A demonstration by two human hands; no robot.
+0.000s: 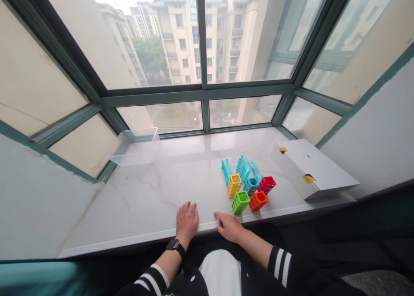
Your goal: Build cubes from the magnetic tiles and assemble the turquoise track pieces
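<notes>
My left hand (186, 221) lies flat on the white marble sill (155, 196) near its front edge, fingers stretched out, holding nothing; a dark watch sits on that wrist. Beside it my right hand (230, 227) rests on the sill edge with fingers loosely extended and empty. Just right of and beyond the right hand stands a cluster of small plastic lattice blocks: green (240, 202), orange (258, 200), yellow (234, 185), red (267, 184) and teal (251, 185). Behind them lie turquoise curved pieces (243, 168). Neither hand touches the blocks.
A clear plastic tub (136, 147) sits at the sill's back left by the window. A flat white cardboard box (312, 168) lies at the right end. Green window frames (202, 93) enclose the sill on three sides.
</notes>
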